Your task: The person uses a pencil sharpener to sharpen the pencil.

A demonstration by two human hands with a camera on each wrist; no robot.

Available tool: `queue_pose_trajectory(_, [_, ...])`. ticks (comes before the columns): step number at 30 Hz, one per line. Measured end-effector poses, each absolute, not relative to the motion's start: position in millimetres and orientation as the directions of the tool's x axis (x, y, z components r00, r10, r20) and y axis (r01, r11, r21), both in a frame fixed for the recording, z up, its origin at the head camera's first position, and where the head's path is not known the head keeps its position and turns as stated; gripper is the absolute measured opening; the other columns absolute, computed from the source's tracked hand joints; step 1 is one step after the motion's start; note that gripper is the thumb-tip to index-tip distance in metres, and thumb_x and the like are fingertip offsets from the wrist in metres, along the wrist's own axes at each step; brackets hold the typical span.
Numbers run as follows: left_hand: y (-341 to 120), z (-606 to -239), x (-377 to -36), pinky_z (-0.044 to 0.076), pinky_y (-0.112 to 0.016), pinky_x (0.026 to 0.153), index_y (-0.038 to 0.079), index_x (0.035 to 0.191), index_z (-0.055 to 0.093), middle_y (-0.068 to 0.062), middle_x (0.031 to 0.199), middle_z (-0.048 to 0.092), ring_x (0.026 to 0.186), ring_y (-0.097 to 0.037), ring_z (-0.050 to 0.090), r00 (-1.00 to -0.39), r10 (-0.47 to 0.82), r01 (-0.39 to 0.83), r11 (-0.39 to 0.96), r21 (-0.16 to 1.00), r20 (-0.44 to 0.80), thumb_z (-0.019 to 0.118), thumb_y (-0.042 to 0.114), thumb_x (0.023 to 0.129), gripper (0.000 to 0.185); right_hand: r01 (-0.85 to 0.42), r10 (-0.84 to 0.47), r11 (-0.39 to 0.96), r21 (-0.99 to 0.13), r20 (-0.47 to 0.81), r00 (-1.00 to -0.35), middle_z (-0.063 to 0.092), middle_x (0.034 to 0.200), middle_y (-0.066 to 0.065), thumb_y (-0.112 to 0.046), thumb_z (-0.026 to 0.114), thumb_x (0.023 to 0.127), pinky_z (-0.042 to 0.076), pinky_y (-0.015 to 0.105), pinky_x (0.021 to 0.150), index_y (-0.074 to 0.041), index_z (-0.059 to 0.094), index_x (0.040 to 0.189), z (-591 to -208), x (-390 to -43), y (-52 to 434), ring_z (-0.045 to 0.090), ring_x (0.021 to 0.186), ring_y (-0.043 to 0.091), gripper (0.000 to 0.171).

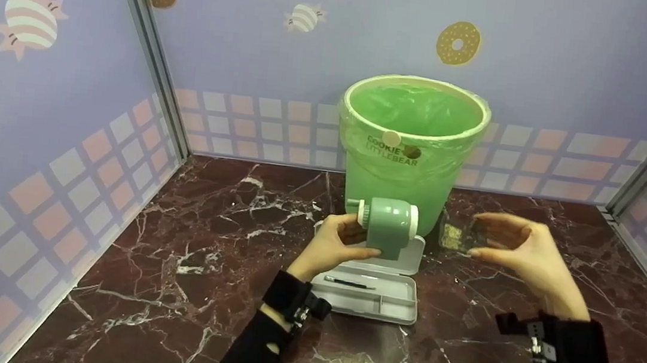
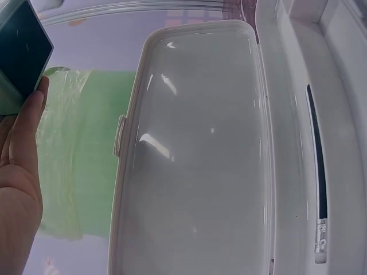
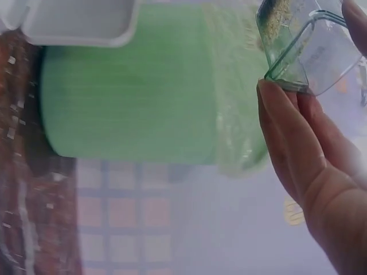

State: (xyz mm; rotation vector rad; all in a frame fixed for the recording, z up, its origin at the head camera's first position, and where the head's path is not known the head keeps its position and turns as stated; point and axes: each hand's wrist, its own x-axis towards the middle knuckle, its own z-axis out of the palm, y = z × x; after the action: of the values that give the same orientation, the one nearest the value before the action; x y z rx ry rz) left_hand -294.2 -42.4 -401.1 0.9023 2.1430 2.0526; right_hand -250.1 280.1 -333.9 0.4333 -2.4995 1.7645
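My left hand [image 1: 328,247] grips a green crank pencil sharpener [image 1: 389,224] by its lower part, holding it up over an opened pencil case. In the left wrist view the dark underside of the sharpener [image 2: 26,51] shows at the upper left. To the right, my right hand [image 1: 526,257] holds a clear shavings drawer [image 3: 295,63] between thumb and fingers. Yellowish pencil shavings [image 1: 452,237] lie inside this drawer. The drawer is apart from the sharpener, at about the same height in the head view.
A green trash bin [image 1: 399,177] with a clear liner stands behind the hands, against the back wall. The white pencil case [image 1: 367,313] lies on the dark marbled table [image 1: 212,326], lid towards the bin. One dark pencil [image 1: 350,283] rests in its upper compartment.
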Motion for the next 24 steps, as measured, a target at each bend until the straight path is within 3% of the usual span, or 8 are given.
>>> queue_pose_trajectory(4, [-42,-402,-295,0.052,-0.034,0.101,-0.009,0.126,0.058,-0.027,0.123,0.065,0.112,-0.031,0.067,-0.827,0.436,0.372,-0.049,0.927,0.355,0.077,-0.004,0.076,0.054,-0.241,-0.181,0.346,-0.907,0.187,-0.965,0.069,0.121,-0.005,-0.014,0.083,0.077,0.053,0.019,0.093,-0.002,0.051,0.137,-294,-258,278,0.067,0.109,0.009,0.069])
queue_pose_trajectory(8, [-42,-403,-295,0.052,-0.035,0.101,-0.009,0.127,0.057,-0.027,0.124,0.064,0.113,-0.033,0.067,-0.820,0.448,0.372,-0.053,0.927,0.355,0.077,-0.003,0.077,0.054,-0.286,-0.132,0.366,-0.886,0.255,-0.958,0.067,0.125,-0.001,-0.015,0.082,0.078,0.052,0.017,0.093,-0.006,0.054,0.135,-247,-273,270,0.066,0.112,0.013,0.064])
queue_pose_trajectory(13, [-42,-404,-294,0.052,-0.034,0.100,-0.008,0.127,0.058,-0.026,0.124,0.064,0.112,-0.032,0.068,-0.814,0.462,0.372,-0.049,0.927,0.351,0.077,-0.002,0.077,0.054,-0.332,-0.054,0.478,-0.813,0.350,-0.935,0.067,0.127,0.009,-0.012,0.086,0.073,0.053,0.013,0.085,-0.004,0.059,0.131,-199,-302,252,0.067,0.105,0.010,0.065])
queue_pose_trajectory(16, [-41,-404,-294,0.053,-0.034,0.100,-0.008,0.127,0.058,-0.025,0.124,0.065,0.111,-0.031,0.068,-0.811,0.466,0.377,-0.046,0.925,0.354,0.078,-0.002,0.076,0.055,-0.351,-0.046,0.622,-0.700,0.414,-0.909,0.064,0.131,0.017,-0.012,0.087,0.071,0.054,0.017,0.089,-0.002,0.060,0.130,-184,-319,238,0.067,0.109,0.017,0.066])
queue_pose_trajectory(18, [-40,-404,-294,0.053,-0.034,0.099,-0.008,0.126,0.058,-0.026,0.123,0.065,0.110,-0.030,0.069,-0.808,0.466,0.384,-0.046,0.922,0.360,0.078,-0.002,0.076,0.054,-0.374,-0.076,0.705,-0.602,0.461,-0.884,0.062,0.131,0.022,-0.011,0.087,0.071,0.051,0.024,0.099,0.001,0.060,0.129,-180,-329,230,0.064,0.114,0.026,0.065])
queue_pose_trajectory(21, [-39,-403,-294,0.053,-0.034,0.099,-0.009,0.125,0.059,-0.027,0.122,0.065,0.109,-0.031,0.069,-0.807,0.464,0.386,-0.050,0.921,0.364,0.078,-0.003,0.076,0.054,-0.445,-0.178,0.792,-0.417,0.539,-0.823,0.061,0.127,0.028,-0.004,0.085,0.069,0.041,0.044,0.112,0.007,0.060,0.126,-179,-343,221,0.057,0.117,0.041,0.063])
queue_pose_trajectory(24, [-37,-403,-294,0.053,-0.033,0.099,-0.009,0.125,0.058,-0.026,0.123,0.065,0.110,-0.033,0.068,-0.811,0.464,0.379,-0.047,0.924,0.356,0.077,-0.004,0.076,0.053,-0.516,-0.329,0.835,-0.194,0.575,-0.749,0.058,0.125,0.032,0.006,0.081,0.068,0.037,0.056,0.110,0.013,0.058,0.124,-182,-355,216,0.053,0.116,0.047,0.061])
